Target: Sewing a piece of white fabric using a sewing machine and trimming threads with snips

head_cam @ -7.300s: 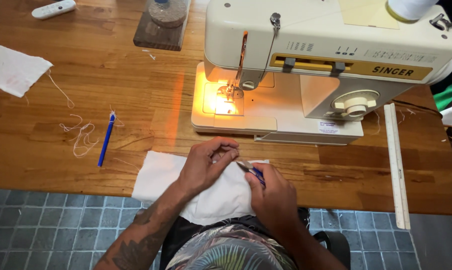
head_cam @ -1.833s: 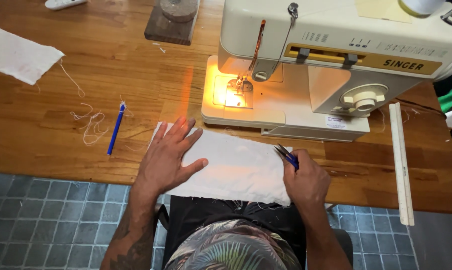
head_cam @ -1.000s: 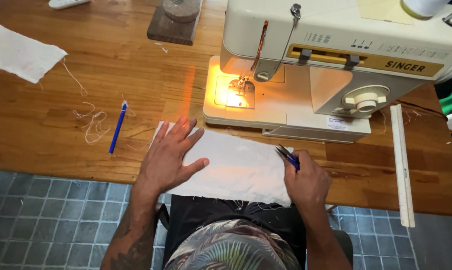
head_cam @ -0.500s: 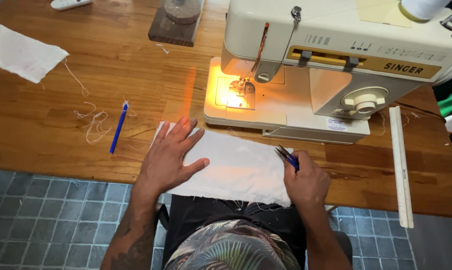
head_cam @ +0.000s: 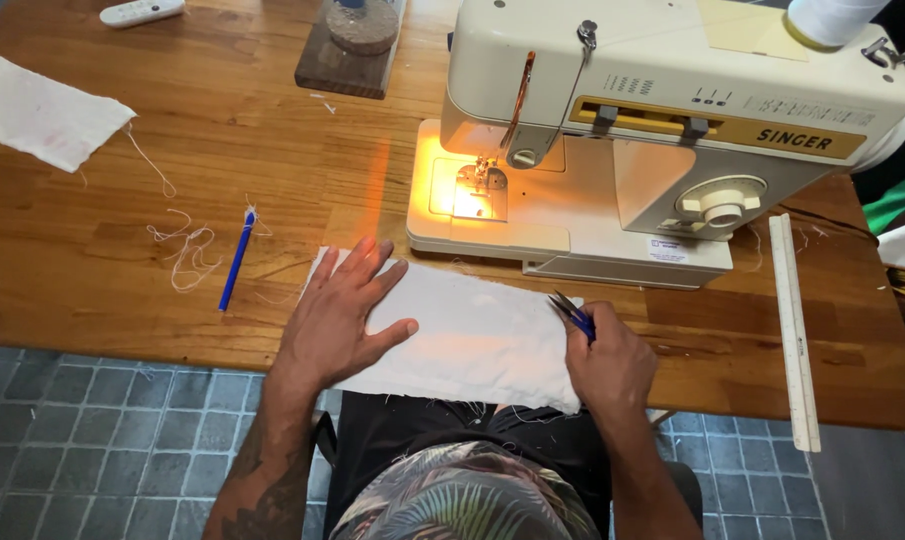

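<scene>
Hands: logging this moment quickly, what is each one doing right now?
Left hand: open, flat on the white cloth.
Right hand: closed around small blue-handled snips at the cloth's right edge.

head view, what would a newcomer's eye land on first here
The cream sewing machine at the back of the wooden table, its lamp glowing orange. Then the white cloth at the near edge, left hand flat on it, right hand gripping small blue snips.

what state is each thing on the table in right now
cloth: flat, at the table edge
left hand: spread flat on the cloth
right hand: closed around snips
snips: tips at the cloth's right end
sewing machine: lamp on, nothing under the needle
pen: lying loose
ruler: lying flat
</scene>
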